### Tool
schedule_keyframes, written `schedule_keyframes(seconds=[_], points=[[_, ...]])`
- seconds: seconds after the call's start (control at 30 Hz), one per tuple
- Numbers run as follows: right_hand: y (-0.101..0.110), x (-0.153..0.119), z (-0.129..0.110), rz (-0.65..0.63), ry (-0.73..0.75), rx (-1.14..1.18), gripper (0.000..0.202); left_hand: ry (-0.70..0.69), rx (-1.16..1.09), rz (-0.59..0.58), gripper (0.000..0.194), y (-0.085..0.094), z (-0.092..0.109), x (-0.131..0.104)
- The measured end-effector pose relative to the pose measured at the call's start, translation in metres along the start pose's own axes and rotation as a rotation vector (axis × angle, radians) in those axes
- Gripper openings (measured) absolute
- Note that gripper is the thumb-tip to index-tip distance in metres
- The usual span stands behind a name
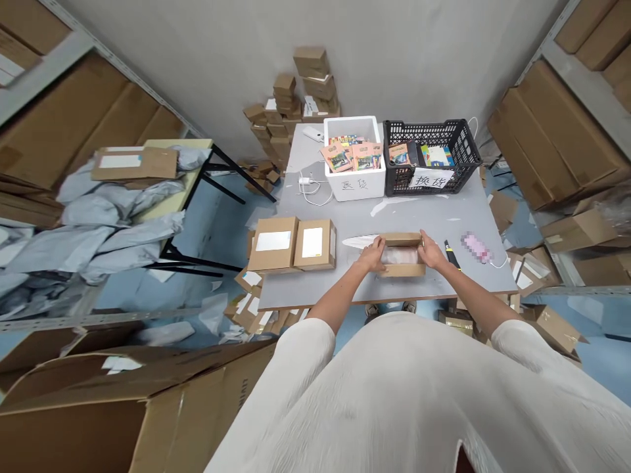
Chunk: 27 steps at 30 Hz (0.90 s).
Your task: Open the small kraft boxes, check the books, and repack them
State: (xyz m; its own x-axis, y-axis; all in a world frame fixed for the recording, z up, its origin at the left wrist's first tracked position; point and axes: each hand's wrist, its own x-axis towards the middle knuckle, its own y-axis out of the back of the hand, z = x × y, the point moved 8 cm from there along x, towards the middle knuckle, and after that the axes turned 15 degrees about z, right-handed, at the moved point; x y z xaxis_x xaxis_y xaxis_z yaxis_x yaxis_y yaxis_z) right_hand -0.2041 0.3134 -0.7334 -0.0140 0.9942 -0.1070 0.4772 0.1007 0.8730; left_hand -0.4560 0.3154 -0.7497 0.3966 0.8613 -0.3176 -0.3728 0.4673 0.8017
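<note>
A small cardboard box [403,270] with raised flaps stands near the front edge of the grey table [305,290]. Something wrapped in clear, pinkish plastic [400,255] lies inside it. My left hand [374,255] grips the box's left end, and my right hand [430,250] holds its right end. To the right of my right hand lies a black and yellow cutter [451,253]. Left of the box is a flat white sheet [359,242]. Two cardboard boxes with white labels, a larger one [273,259] and a smaller one [312,260], sit side by side at the table's left.
Behind stand a white foam box [355,185] of colourful packets and a black crate [424,182]. A blurred pink item [476,246] with a cable lies at the right. A white cable [315,197] crosses the back left. Grey parcels [108,213] cover the side table.
</note>
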Motion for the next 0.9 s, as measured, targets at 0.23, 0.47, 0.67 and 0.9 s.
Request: schedule_keyframes(seconds=[0.23, 0.47, 0.67, 0.9], points=[[0.014, -0.015, 0.044, 0.059, -0.162, -0.108, 0.076, -0.02, -0.081, -0.001, 0.143, 0.002, -0.002, 0.0], [0.016, -0.01, 0.035, 0.007, -0.164, -0.299, 0.062, -0.006, -0.098, 0.044, 0.14, 0.004, -0.003, -0.005], [0.042, 0.007, -0.015, 0.102, 0.039, -0.323, 0.056, 0.001, -0.125, 0.056, 0.139, 0.005, -0.004, -0.007], [-0.007, 0.012, -0.092, -0.343, 0.51, -0.24, 0.045, -0.016, -0.147, 0.055, 0.133, 0.008, -0.003, -0.008]])
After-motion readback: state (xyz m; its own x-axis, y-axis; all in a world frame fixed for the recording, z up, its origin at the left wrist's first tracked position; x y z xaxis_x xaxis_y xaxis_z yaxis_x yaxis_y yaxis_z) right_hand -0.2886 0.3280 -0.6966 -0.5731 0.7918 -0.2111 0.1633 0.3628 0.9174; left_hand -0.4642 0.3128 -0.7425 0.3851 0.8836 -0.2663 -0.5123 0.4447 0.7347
